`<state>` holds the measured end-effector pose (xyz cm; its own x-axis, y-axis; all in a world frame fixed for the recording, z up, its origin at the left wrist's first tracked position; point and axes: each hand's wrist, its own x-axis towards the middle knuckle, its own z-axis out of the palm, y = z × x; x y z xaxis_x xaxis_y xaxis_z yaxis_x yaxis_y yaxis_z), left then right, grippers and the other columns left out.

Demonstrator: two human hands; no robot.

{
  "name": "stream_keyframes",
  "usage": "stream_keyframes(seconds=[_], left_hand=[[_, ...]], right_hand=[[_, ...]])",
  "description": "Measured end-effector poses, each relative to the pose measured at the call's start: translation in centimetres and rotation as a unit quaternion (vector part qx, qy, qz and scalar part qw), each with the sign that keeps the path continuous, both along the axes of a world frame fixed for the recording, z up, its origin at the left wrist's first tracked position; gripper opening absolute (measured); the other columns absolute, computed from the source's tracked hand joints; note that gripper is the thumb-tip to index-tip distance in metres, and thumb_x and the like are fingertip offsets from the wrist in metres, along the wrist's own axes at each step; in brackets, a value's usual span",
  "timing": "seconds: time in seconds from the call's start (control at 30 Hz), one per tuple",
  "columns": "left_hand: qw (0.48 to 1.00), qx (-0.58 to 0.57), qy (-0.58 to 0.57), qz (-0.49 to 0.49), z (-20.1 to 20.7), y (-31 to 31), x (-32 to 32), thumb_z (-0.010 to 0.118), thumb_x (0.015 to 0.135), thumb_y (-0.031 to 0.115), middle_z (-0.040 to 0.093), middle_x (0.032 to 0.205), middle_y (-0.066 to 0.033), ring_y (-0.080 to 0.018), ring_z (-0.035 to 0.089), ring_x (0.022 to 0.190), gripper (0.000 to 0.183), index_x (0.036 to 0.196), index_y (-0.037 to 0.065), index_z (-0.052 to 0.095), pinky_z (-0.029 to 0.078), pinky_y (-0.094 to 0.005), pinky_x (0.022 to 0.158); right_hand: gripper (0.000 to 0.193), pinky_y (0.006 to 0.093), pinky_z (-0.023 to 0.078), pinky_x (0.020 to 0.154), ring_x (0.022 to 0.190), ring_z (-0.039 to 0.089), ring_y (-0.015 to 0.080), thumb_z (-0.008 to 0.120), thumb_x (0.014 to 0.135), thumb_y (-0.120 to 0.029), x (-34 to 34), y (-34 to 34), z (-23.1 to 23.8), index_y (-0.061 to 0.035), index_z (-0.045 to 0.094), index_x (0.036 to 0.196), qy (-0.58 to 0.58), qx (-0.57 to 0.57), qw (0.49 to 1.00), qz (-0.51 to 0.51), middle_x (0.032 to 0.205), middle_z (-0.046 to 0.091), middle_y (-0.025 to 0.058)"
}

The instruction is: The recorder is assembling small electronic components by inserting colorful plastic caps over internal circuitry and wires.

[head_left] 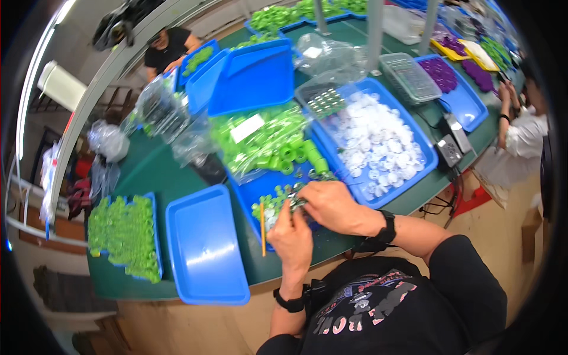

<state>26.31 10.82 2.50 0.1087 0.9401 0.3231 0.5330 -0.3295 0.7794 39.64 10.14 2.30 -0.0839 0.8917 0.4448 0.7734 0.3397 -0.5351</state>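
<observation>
Overhanging the blue tray (241,190) toward eleven o'clock, a bag of green parts (251,148) is being supported; if nudged, it could be sliding. By the left hand (291,239) and right hand (331,204), a small shiny piece (294,194) is being pinched above the tray; if fumbled, it could be getting lost among small green pieces (273,200) at nine o'clock.
</observation>
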Motion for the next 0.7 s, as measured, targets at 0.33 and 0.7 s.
stream_keyframes(seconds=[0.33,0.7], left_hand=[[0.996,0.021,0.031,-0.084,0.1,0.2,-0.9,0.049,0.077,-0.013,0.066,0.105,-0.02,-0.0309,0.064,0.099,0.037,0.11,-0.006,0.064,0.048,-0.0372,0.089],[0.996,0.043,0.009,-0.077,1.0,-0.1,-0.8,0.058,0.082,-0.004,0.064,0.113,-0.019,-0.0328,0.062,0.105,0.027,0.108,-0.005,0.066,0.047,-0.0386,0.091]], right_hand=[[0.022,0.0428,0.048,0.086,0.097,0.06,0.0343,0.066,0.076,-0.007,10.7,6.9,3.7,-0.005,0.064,0.098,-0.028,0.142,0.989,-0.044,0.096,0.064,0.0137],[0.013,0.0456,0.053,0.068,0.082,0.066,0.0359,0.054,0.082,-0.005,17.8,13.1,-1.4,-0.0014,0.062,0.091,-0.258,-0.038,0.951,-0.167,0.091,0.065,0.0185]])
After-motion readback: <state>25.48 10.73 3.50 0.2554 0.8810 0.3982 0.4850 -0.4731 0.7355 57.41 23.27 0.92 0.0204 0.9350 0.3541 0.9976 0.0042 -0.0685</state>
